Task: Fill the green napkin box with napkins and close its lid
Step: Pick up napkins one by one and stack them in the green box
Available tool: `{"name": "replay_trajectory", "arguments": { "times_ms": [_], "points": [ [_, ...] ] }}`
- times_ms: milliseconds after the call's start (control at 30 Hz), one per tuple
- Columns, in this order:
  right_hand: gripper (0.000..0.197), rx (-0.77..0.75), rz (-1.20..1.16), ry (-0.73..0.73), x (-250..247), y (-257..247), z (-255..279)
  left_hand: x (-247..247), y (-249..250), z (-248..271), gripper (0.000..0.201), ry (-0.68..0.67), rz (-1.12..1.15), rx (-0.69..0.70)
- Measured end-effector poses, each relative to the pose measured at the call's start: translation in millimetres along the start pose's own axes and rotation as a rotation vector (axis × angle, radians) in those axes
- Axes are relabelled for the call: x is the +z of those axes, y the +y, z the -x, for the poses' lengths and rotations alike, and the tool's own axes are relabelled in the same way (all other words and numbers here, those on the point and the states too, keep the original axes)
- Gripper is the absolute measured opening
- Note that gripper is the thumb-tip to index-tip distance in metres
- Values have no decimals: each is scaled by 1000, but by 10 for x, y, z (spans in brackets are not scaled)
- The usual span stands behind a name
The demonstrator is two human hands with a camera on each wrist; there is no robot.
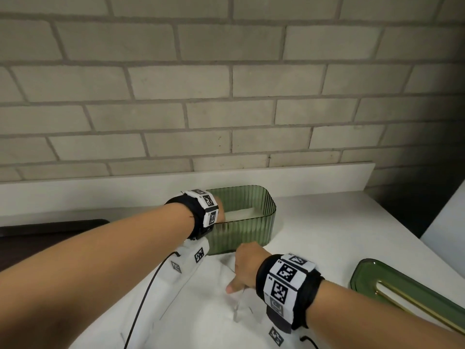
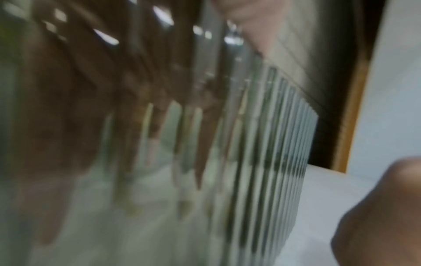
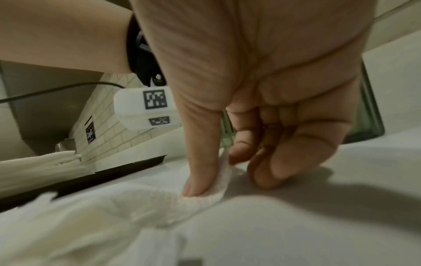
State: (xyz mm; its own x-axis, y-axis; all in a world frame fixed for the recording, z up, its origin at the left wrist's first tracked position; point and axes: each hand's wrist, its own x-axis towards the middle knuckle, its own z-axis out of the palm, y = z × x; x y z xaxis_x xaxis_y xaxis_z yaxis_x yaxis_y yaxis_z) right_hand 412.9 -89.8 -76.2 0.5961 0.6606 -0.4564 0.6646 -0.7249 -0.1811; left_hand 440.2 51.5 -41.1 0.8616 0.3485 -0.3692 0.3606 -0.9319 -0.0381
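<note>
White paper napkin (image 3: 205, 196) edge is pinched between the thumb and curled fingers of the right hand (image 1: 247, 267), low on the pale white table (image 1: 327, 235) just in front of the ribbed translucent green napkin box (image 1: 247, 231). Left hand (image 1: 219, 209) reaches down inside that open box, where white napkins (image 1: 240, 214) lie; whether its fingers grip anything cannot be told. Off to the right lies the green lid with a gold-edged slot (image 1: 407, 293), apart from the box.

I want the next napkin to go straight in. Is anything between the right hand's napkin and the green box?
Only the left hand, reaching into the box at its left end. The lid lies off to the right.
</note>
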Motion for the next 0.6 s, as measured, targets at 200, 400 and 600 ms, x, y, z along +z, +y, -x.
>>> {"name": "replay_trajectory", "arguments": {
  "times_ms": [200, 400, 600],
  "points": [
    [26, 3, -491, 37, 8, 161, 72, -320, 37, 281, 45, 100, 115, 38],
    [31, -48, -615, -74, -265, 434, 315, -457, -278, 753, 25, 305, 348, 115],
    [17, -54, -609, 59, -666, 563, 561, -240, -682, 1022, 15, 445, 426, 82]
  ]
}}
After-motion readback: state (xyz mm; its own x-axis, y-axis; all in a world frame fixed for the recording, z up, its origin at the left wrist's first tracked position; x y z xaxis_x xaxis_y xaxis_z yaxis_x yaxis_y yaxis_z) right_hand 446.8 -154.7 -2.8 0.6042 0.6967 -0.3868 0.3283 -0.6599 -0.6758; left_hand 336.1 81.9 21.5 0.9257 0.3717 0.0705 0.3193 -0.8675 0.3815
